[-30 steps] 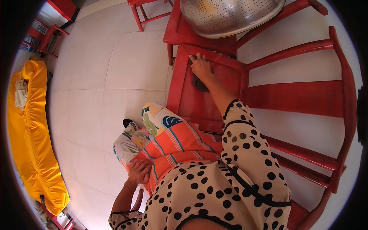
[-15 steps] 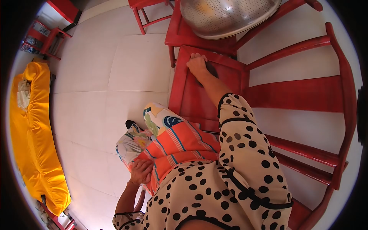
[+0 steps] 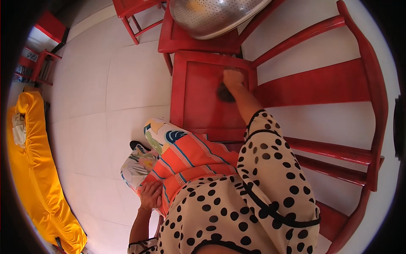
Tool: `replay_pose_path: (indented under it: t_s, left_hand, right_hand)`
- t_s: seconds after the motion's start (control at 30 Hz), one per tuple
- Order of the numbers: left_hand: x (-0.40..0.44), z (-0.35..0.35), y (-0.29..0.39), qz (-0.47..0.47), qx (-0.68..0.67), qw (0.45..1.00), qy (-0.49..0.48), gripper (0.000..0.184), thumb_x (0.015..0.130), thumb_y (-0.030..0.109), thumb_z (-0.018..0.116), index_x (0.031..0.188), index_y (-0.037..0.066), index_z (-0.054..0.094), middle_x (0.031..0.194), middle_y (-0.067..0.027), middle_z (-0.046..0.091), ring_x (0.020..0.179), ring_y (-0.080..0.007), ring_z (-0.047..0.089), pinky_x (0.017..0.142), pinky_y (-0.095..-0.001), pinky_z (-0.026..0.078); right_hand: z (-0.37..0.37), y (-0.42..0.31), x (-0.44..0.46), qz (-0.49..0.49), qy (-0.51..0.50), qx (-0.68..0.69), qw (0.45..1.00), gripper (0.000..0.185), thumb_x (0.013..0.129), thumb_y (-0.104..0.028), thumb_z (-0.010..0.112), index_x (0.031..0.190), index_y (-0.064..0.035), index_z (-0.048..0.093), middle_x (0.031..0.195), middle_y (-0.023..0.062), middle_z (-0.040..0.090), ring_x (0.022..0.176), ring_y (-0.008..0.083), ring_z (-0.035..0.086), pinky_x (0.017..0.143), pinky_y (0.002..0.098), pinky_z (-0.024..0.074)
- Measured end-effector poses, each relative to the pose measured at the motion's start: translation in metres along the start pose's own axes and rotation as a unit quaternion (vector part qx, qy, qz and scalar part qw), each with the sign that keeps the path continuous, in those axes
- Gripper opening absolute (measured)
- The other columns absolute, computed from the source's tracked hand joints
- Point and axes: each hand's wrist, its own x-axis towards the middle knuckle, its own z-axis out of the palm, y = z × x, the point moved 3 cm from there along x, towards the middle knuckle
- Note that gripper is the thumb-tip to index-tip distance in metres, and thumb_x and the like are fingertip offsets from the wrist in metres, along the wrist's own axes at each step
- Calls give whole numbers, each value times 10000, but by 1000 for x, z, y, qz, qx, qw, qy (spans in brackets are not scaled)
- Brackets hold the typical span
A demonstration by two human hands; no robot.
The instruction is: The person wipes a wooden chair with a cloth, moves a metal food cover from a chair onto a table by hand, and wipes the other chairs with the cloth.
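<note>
My right hand (image 3: 233, 78) is closed over the red chair seat (image 3: 198, 93), slightly blurred. A dark, cloth-like thing (image 3: 226, 94) shows under and beside it; its exact kind is too smeared to tell. My left hand (image 3: 151, 194) lies with its fingers laid over my thigh, at the edge of an orange striped cloth (image 3: 198, 156) across my lap. Nothing shows in the left hand.
A perforated metal colander (image 3: 215, 17) rests on the neighbouring red chair (image 3: 177, 40). The seat's slatted red backrest (image 3: 317, 84) stands to the right. Another red chair (image 3: 137, 21) is farther off. A yellow-covered piece of furniture (image 3: 42, 178) runs along the left.
My right hand has moved across the seat from its far-left part toward the backrest, and the dark thing with it. My left hand stays on my thigh. The view has shifted slightly.
</note>
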Motion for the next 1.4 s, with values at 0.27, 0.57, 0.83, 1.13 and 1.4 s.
replay_pose_path:
  t_s: [0.27,0.57,0.83,1.13,1.4]
  left_hand:
    - [6,-4,1,3,12,1000,-11,329,737,162,572,1021,38,681,1093,-101,675,1030,-299,620,929,-468,445]
    - [12,-2,2,19,-3,1000,-11,316,751,149,548,1017,10,645,1092,-132,660,989,-340,614,883,-481,453]
    - [10,-3,3,22,-8,1000,7,304,737,123,558,1002,4,646,1082,-136,666,977,-342,618,883,-479,455]
    - [1,3,-6,11,-7,1000,8,340,725,146,572,1030,33,669,1080,-111,669,1028,-317,617,932,-476,453]
    - [12,1,1,22,-10,1000,17,288,751,120,542,988,2,654,1080,-139,673,995,-345,629,885,-474,461]
  right_hand:
    - [33,78,5,56,6,18,998,214,880,-235,621,991,-99,744,1057,154,719,960,382,705,802,482,584]
    - [26,64,-38,51,86,1,995,311,882,-239,631,1133,-62,684,1110,128,663,1044,322,649,809,477,567]
    - [31,58,-115,-28,177,86,980,416,876,-203,621,1285,-130,622,1084,102,568,1034,318,576,761,484,540]
    - [31,4,-162,-21,185,155,970,420,835,-182,619,1253,-175,653,1084,79,591,982,314,590,808,470,518]
    - [15,-84,-165,-127,140,265,945,426,828,-189,610,1251,-150,640,1087,101,589,1005,323,587,851,454,510]
